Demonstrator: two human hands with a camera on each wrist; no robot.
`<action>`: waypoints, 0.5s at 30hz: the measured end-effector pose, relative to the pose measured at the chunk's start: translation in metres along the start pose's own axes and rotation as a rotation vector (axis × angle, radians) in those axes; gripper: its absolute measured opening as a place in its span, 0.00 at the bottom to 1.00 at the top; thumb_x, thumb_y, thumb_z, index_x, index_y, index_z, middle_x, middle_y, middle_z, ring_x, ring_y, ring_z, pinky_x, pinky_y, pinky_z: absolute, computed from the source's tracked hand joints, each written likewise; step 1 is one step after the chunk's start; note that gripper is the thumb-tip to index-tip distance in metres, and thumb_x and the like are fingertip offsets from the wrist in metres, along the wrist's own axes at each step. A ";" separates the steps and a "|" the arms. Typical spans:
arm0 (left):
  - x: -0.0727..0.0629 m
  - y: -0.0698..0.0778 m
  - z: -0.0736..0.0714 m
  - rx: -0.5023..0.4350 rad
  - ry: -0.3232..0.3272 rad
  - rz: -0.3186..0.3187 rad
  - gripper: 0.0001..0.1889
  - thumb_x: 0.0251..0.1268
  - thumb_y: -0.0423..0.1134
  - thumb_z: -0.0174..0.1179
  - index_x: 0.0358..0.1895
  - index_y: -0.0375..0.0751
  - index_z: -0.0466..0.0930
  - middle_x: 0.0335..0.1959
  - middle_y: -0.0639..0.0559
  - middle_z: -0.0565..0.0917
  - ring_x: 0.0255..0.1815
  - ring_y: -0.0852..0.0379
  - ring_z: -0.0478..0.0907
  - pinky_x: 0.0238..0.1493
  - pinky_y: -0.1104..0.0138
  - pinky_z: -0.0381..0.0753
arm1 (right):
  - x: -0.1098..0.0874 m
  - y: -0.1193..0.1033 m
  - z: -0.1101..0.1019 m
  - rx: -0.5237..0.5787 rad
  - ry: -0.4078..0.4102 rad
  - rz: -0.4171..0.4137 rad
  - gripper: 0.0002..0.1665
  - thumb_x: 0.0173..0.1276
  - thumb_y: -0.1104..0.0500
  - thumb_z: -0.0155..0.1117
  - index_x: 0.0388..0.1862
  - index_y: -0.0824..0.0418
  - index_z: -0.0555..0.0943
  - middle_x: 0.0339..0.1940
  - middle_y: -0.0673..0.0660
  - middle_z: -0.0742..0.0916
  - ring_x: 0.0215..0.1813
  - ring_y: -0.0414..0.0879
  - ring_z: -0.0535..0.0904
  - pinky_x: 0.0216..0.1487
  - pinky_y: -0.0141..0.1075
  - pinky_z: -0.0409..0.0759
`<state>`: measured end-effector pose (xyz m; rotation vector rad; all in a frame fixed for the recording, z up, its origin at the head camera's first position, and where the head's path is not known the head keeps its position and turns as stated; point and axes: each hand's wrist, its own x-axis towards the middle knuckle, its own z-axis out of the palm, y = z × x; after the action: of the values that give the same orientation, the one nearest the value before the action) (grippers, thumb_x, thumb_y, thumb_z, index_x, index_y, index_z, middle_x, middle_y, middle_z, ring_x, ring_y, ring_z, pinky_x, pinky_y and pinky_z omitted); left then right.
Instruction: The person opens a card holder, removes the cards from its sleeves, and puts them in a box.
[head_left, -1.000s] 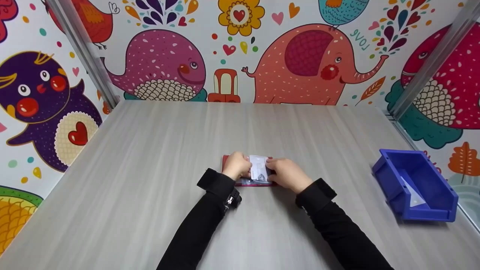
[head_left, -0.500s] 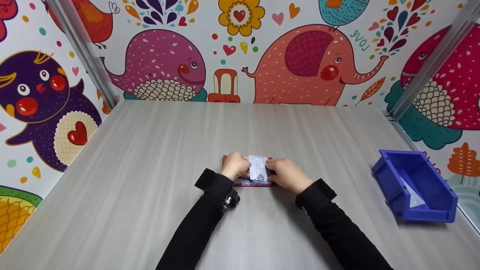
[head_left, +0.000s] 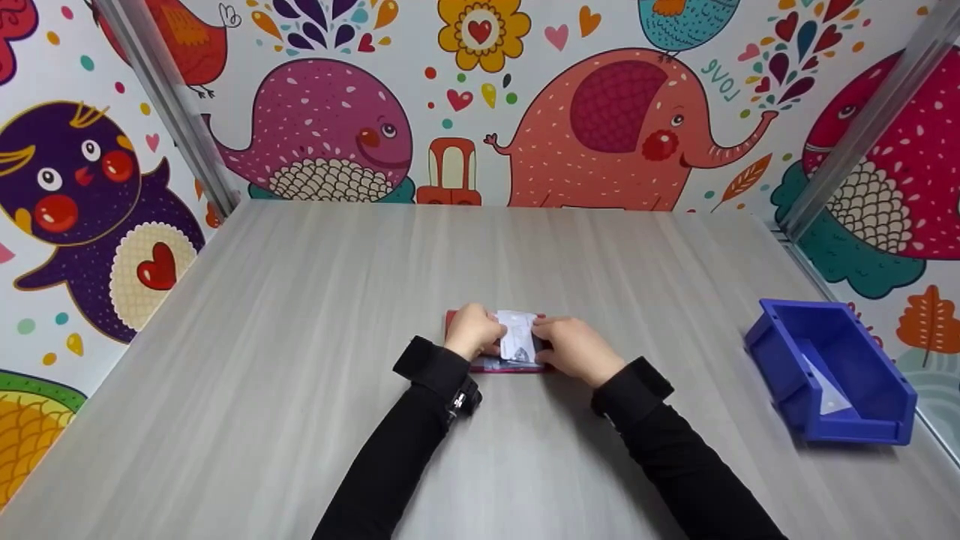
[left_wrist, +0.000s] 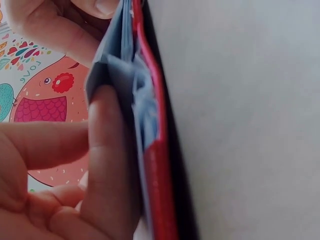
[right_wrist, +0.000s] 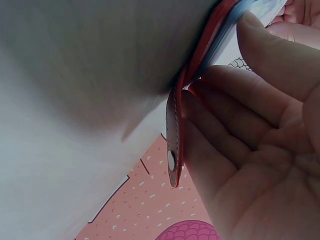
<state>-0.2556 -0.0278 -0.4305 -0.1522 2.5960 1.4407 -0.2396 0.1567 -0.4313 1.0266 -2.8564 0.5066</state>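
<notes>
A red card holder (left_wrist: 159, 185) with clear plastic sleeves (left_wrist: 117, 65) lies open on the table between both hands. On top, in the head view, is a white card or card-filled sleeve (head_left: 517, 339); which of these I cannot tell. My left hand (head_left: 474, 332) pinches a sleeve at its left edge, one finger within the sleeve's mouth in the left wrist view. My right hand (head_left: 577, 349) grips the opposite side, its thumb (right_wrist: 255, 32) on the stacked sleeves. Beside the right fingers, a strap with a metal snap (right_wrist: 171, 159) sticks out. The sleeves' contents are mostly hidden.
A blue plastic bin (head_left: 862, 430) stands at the right of the table, with a white flat piece (head_left: 831, 397) inside. The grey wood-grain table (head_left: 300, 300) meets printed cartoon walls (head_left: 480, 112) at the back and sides.
The left hand shifts very slightly left, then back right, at the sleeve's edge. The right hand and the card holder stay nearly still.
</notes>
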 end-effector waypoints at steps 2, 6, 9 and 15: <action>0.000 0.000 0.000 0.020 0.006 0.003 0.05 0.55 0.28 0.63 0.29 0.34 0.76 0.25 0.51 0.74 0.27 0.52 0.81 0.23 0.72 0.80 | 0.000 0.000 0.000 -0.003 0.003 -0.003 0.09 0.54 0.70 0.73 0.34 0.70 0.83 0.51 0.68 0.85 0.55 0.61 0.81 0.57 0.49 0.77; 0.000 0.000 0.000 0.033 0.015 0.017 0.05 0.55 0.28 0.64 0.29 0.34 0.75 0.25 0.50 0.73 0.30 0.50 0.80 0.24 0.72 0.80 | 0.000 0.000 0.000 -0.008 0.005 0.000 0.08 0.54 0.69 0.73 0.32 0.69 0.82 0.51 0.67 0.86 0.54 0.61 0.82 0.56 0.49 0.78; 0.000 0.000 0.000 0.032 0.013 0.017 0.06 0.56 0.27 0.64 0.28 0.34 0.75 0.25 0.50 0.73 0.30 0.50 0.80 0.24 0.71 0.80 | 0.000 0.000 0.000 -0.005 0.004 0.005 0.08 0.55 0.70 0.73 0.32 0.69 0.82 0.51 0.67 0.86 0.54 0.61 0.82 0.56 0.49 0.78; 0.001 0.001 -0.001 0.101 0.015 0.003 0.05 0.56 0.29 0.65 0.33 0.32 0.79 0.28 0.49 0.76 0.29 0.52 0.79 0.23 0.73 0.76 | 0.001 0.000 0.000 0.000 -0.010 0.012 0.08 0.56 0.69 0.73 0.35 0.69 0.83 0.51 0.67 0.85 0.55 0.61 0.81 0.56 0.50 0.77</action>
<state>-0.2572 -0.0283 -0.4298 -0.1471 2.6753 1.3105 -0.2401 0.1555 -0.4314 1.0157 -2.8727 0.5039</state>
